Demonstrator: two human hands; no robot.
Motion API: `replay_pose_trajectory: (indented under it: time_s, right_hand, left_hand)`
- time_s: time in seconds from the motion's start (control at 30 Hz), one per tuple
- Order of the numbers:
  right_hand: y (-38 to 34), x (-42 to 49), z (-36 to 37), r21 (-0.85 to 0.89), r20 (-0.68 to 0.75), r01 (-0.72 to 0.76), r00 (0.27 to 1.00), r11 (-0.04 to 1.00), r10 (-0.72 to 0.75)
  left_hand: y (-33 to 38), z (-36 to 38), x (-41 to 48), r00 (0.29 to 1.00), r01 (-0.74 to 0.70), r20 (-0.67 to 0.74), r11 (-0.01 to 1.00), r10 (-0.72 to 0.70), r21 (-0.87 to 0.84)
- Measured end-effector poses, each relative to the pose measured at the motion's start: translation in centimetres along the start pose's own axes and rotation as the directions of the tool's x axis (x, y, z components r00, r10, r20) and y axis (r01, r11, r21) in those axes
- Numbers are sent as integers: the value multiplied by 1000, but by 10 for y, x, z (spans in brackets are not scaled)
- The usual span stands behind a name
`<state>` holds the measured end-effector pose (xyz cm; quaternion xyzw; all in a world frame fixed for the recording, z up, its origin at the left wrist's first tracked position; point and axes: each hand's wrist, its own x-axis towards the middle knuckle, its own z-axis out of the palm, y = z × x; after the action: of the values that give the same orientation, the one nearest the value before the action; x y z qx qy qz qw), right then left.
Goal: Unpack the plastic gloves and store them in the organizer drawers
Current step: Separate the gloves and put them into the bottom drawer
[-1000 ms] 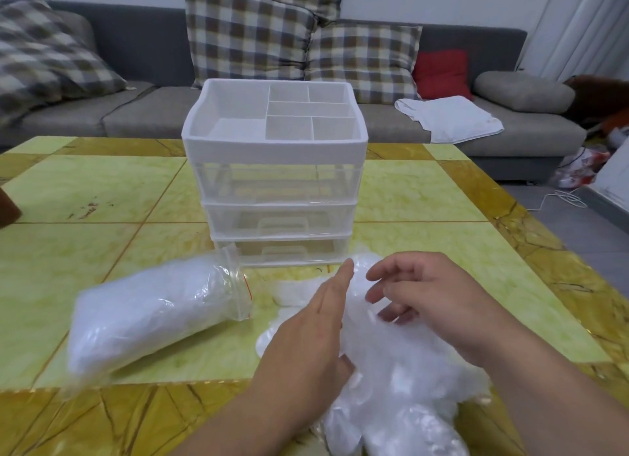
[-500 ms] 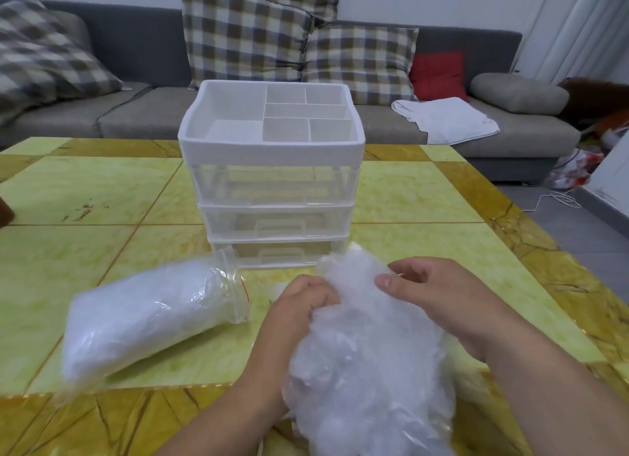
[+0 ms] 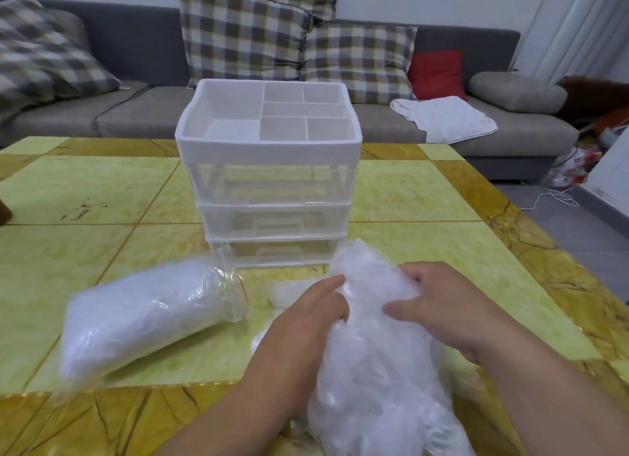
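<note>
Left hand (image 3: 306,316) and right hand (image 3: 439,309), each grip closed round the unpacked plastic gloves (image 3: 367,370), likely need 1 organizer drawer (image 3: 279,222) opened next.

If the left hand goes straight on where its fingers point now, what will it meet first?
The left hand touches the bundle of gloves, so it would press further into that. Beyond it comes probably the organizer's bottom drawer, though depth is unclear.

No readable text, label or number shows anywhere.
</note>
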<state>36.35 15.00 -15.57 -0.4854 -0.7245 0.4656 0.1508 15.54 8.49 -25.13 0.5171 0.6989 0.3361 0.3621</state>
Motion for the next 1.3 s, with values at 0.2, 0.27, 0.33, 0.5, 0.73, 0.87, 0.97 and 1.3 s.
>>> replay_pose_trajectory:
  time_s: [0.2,0.27,0.33,0.5,0.73,0.87,0.97,1.3]
  right_hand:
    - [31,30,-5,-4,-260,-185,949,983,178]
    - [35,33,-4,-31,-259,-194,949,981,179]
    - [36,35,-1,-51,-271,-198,946,979,177]
    - [39,40,0,-14,-293,-204,937,979,191]
    - [39,42,0,-9,-332,-231,918,973,216]
    - [43,42,1,-133,-354,-232,919,964,173]
    - [43,42,2,-255,-361,-254,920,933,152]
    - [7,15,4,-582,-526,-173,825,795,-205]
  left_hand:
    - [35,-19,-58,867,-443,78,687,493,576]
    - [34,-28,-49,897,-379,76,667,436,641]
    - [24,-33,-41,903,-332,31,648,429,686]
    - [39,-28,-49,840,-267,-302,828,450,493]
    - [66,-11,-70,799,-445,-69,664,598,601]
    - [44,-4,-57,948,-274,76,667,310,693]
    - [34,-7,-52,968,-199,-13,801,249,565]
    - [36,2,-53,995,-89,27,733,95,675]
